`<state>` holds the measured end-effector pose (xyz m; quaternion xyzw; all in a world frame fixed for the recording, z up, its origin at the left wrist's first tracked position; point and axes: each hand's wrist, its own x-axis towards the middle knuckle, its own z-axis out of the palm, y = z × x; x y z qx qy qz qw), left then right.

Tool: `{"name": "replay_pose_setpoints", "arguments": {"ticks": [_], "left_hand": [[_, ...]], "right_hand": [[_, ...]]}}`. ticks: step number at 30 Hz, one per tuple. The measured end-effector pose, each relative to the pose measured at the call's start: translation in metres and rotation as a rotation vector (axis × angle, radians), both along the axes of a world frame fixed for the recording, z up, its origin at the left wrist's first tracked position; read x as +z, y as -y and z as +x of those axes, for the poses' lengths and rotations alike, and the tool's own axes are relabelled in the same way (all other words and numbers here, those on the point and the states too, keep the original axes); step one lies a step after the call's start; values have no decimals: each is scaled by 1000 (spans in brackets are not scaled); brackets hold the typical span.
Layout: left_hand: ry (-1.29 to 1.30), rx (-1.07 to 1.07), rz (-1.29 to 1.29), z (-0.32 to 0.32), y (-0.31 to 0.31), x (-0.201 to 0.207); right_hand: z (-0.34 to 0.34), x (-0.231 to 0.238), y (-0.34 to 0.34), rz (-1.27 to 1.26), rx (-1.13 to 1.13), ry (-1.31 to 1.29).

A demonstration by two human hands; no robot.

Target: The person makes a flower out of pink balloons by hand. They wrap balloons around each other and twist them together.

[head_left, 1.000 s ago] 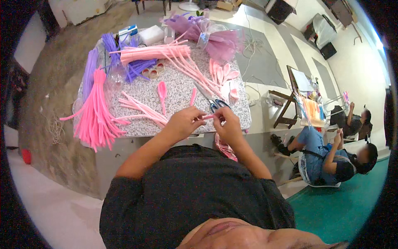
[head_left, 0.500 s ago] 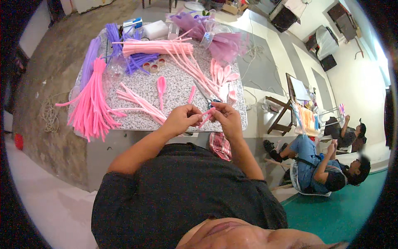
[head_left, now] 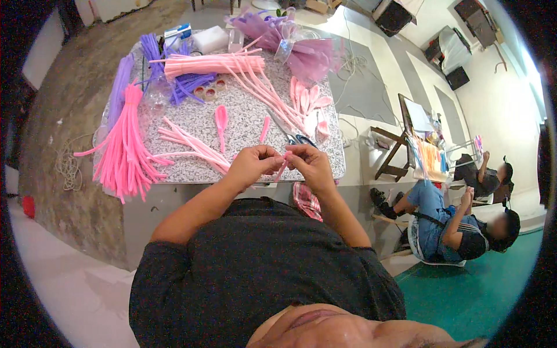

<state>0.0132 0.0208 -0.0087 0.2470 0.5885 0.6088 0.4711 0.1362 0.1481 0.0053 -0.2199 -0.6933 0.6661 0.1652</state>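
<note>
Between both hands, at the table's near edge, I hold a short pink pipe cleaner (head_left: 281, 170). My left hand (head_left: 254, 164) pinches one part of it, thumb against forefinger. The fingers of my right hand (head_left: 313, 168) are closed on it too, at a bent part. Just beyond my right hand lie scissors (head_left: 297, 138) with dark blue handles. A pink pipe-cleaner loop with a stem (head_left: 221, 118) and a short pink piece (head_left: 264, 129) rest on the speckled table (head_left: 243, 136). Several loose light pink pipe cleaners (head_left: 191, 144) lie left of my hands.
A bright pink bundle (head_left: 130, 145) hangs over the table's near left edge. Farther back are a light pink bundle (head_left: 212, 65), purple pipe cleaners (head_left: 194, 87), tape rolls (head_left: 210, 92), finished pink loops (head_left: 304, 97) and a mauve wrapped bouquet (head_left: 301, 52). Two people sit at the right.
Both hands have drawn slightly closer together around the pink pipe cleaner, and my right hand has shifted a little left. The view has tilted slightly. More of the scissors' handles shows.
</note>
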Motion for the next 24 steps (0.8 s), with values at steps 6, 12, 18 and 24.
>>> {"name": "replay_pose_setpoints", "arguments": {"ticks": [6,12,18,24], "left_hand": [[-205,74,53,0,-1,-8],[-514,132,11,16,-7,-4],[-723,47,41,4,-16,-4],[-1066,67,-236,-74,-43,2]], "right_hand": [[1,-4,-3,-87,24,28],[-3,-13,10,-307,-137,-131],[9,-24,-1,-1,-237,-107],[31,-15,-29,53,-406,-197]]}}
